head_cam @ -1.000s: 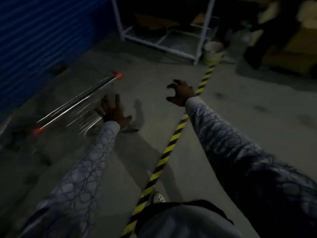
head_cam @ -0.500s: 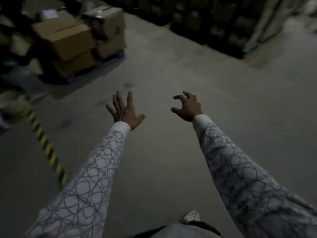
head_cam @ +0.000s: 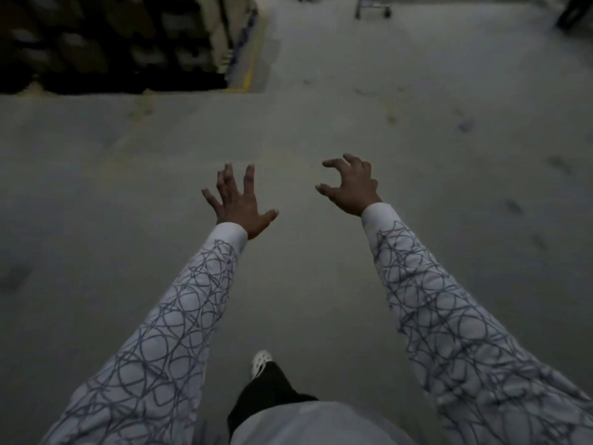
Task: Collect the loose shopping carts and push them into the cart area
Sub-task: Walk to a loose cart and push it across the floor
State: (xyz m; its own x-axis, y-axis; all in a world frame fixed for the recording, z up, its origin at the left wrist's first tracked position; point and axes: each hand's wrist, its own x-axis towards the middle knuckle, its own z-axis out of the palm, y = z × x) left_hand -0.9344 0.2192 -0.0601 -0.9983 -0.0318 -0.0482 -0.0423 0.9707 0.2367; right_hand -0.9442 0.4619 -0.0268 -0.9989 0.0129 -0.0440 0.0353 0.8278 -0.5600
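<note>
Over smooth, scuffed concrete floor [head_cam: 128, 187], L hand [head_cam: 239, 203] splayed w/ straight fingers, R hand [head_cam: 351, 187] loosely clawed, both empty; scribble-print sleeves [head_cam: 179, 322]; wheeled metal cart [head_cam: 372, 8] far ahead.

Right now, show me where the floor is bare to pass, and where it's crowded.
Bare floor lies ahead of the left hand and right hand, and up the aisle between the dark racks and the wheeled frame. The racks are crowded.

We've got white sleeves [head_cam: 179, 316] scribbled with dark looping lines, a white shoe [head_cam: 260, 361], black trouser leg [head_cam: 266, 396], grey floor [head_cam: 96, 187], yellow floor line [head_cam: 248, 72].
</note>
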